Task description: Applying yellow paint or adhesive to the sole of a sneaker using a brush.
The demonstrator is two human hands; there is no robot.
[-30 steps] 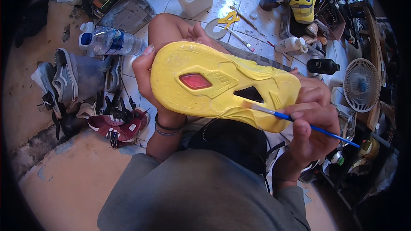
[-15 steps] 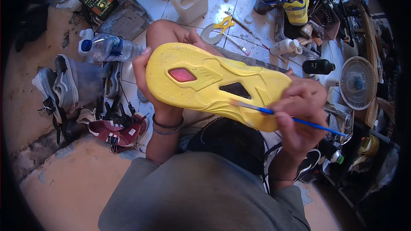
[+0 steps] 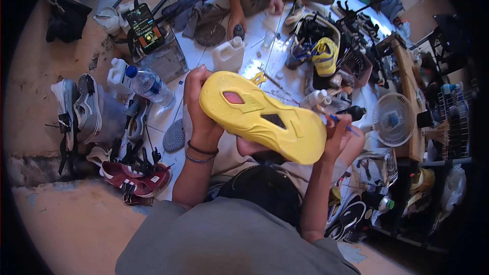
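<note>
A yellow shoe sole is held up before me, its underside facing me, with a reddish diamond inset and a dark opening in its middle. My left hand grips the rounded left end, most of its fingers hidden behind. By the sole's right end, my right hand is closed around a thin paintbrush with a blue handle. The brush's bristle end points up and left, past the sole's edge. Whether my right fingers also hold the sole, I cannot tell.
Across from me sits a person whose hand is at a dark bottle, beside a white jug. A water bottle and maroon shoes are left. At right are a yellow shoe, white bottles and a fan.
The view has tilted up, bringing the other person into sight. My right hand and the brush have moved from the sole's middle to its right end. My left hand keeps its hold.
</note>
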